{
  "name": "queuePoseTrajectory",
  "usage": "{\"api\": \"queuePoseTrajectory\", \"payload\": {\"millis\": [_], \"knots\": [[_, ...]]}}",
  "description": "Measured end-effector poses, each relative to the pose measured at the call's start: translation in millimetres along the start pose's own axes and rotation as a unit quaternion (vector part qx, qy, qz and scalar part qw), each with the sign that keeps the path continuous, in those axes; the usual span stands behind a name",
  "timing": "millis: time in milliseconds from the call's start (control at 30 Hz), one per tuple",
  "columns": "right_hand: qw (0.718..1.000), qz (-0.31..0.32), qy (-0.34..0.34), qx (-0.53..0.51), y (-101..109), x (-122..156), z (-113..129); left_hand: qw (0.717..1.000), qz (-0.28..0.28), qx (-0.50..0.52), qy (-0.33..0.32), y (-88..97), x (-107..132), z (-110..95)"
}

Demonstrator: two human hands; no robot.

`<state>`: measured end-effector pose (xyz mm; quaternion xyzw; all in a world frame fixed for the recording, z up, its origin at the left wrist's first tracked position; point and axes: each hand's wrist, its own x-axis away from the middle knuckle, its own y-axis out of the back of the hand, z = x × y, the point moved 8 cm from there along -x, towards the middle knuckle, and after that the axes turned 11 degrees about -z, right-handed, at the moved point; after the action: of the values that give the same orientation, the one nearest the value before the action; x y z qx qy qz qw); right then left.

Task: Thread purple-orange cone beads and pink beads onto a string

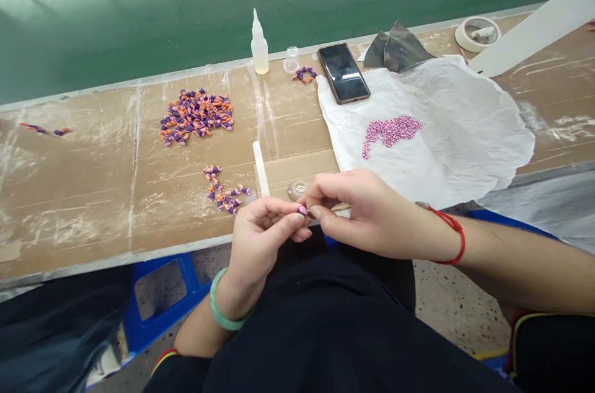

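Observation:
Just off the table's front edge, my left hand pinches a small purple figure with a pink part between thumb and fingertips. My right hand meets it from the right, thumb and index finger closed at the figure's end; whatever lies between those fingertips is too small to make out. Beyond my fingers sits a small round glass piece, beside a white flat stick. Several purple and pink figures lie loose left of my hands. Tiny pink pieces are spread on a white cloth.
A larger pile of purple and orange figures is at the left. Along the back stand a dropper bottle and a clear cap, near a ring of figures, a phone and a tape roll.

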<state>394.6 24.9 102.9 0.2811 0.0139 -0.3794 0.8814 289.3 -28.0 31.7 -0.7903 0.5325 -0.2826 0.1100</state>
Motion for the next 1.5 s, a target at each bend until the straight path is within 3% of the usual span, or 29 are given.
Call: {"api": "queuePoseTrajectory", "payload": {"millis": [467,567,633,767,867,967,1133,1233,1333,1400,1500], "knots": [[0.998,-0.027,0.032,0.054,0,5,4,0.999,-0.020,-0.046,0.016,0.3,0,0],[0.997,-0.027,0.036,0.055,0,5,3,0.996,-0.011,-0.087,-0.036,0.9,1,-6],[0.997,-0.023,0.043,0.057,2,5,4,0.983,-0.009,-0.146,-0.111,1.7,4,-16],[0.994,-0.069,0.045,0.076,22,6,0,0.898,0.001,-0.293,-0.328,-3.5,16,-45],[0.988,-0.106,0.029,0.104,37,12,-11,0.837,0.041,-0.371,-0.400,-5.5,17,-55],[0.985,-0.115,0.014,0.127,45,20,-26,0.792,0.039,-0.473,-0.384,12.0,3,-59],[0.980,-0.129,-0.020,0.151,55,31,-55,0.731,-0.003,-0.610,-0.305,64.1,-31,-75],[0.975,-0.143,-0.032,0.165,60,33,-62,0.712,-0.124,-0.637,-0.268,103.8,-63,-104],[0.974,-0.148,-0.046,0.164,62,34,-65,0.664,-0.255,-0.666,-0.222,136.5,-98,-134],[0.975,-0.147,-0.058,0.158,61,35,-67,0.634,-0.280,-0.693,-0.200,143.6,-119,-144],[0.973,-0.156,-0.061,0.157,63,38,-69,0.614,-0.271,-0.717,-0.186,141.2,-138,-149]]}}
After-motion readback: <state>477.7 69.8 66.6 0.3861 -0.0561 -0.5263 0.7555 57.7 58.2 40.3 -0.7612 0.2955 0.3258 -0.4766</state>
